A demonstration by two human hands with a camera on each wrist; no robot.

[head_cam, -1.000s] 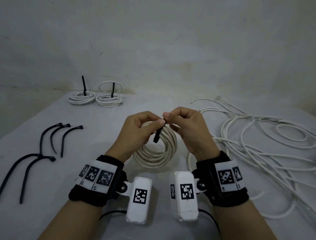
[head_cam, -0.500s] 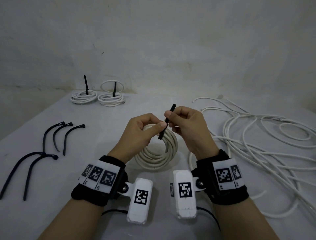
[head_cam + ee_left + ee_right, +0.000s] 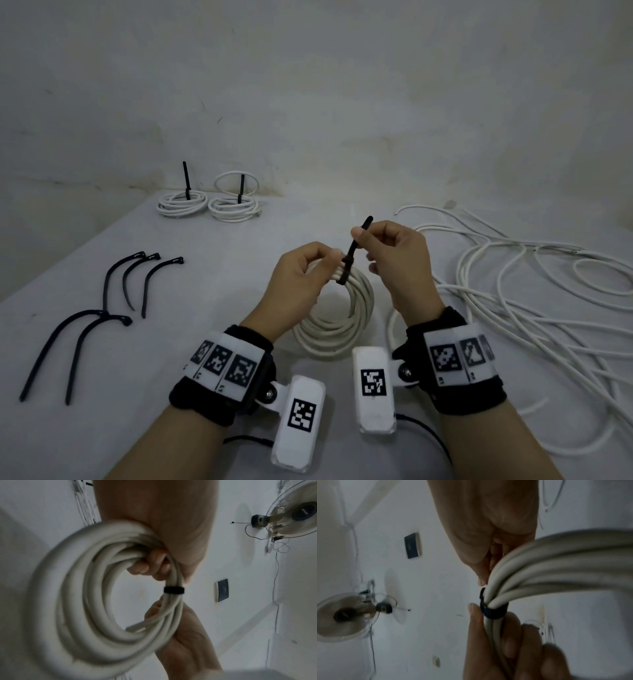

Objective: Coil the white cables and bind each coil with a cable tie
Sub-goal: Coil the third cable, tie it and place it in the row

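Note:
A coil of white cable [image 3: 346, 322] hangs upright above the table, gripped at its top by my left hand [image 3: 308, 270]. A black cable tie [image 3: 354, 246] is looped tight round the coil's strands beside those fingers, and its tail sticks up and to the right. My right hand [image 3: 387, 246] pinches that tail between thumb and forefinger. The left wrist view shows the coil [image 3: 96, 601] with the black band [image 3: 174, 590] cinched round it. In the right wrist view the band [image 3: 493, 612] sits just above the left hand's fingers.
Two bound coils [image 3: 209, 204] with upright tie tails lie at the far left of the table. Several loose black cable ties [image 3: 113, 294] lie on the left. A tangle of loose white cable [image 3: 534, 294] spreads over the right side.
My right hand has drawn the tie's tail up and to the right, so more tail stands above the coil and the loop has closed tight round the strands.

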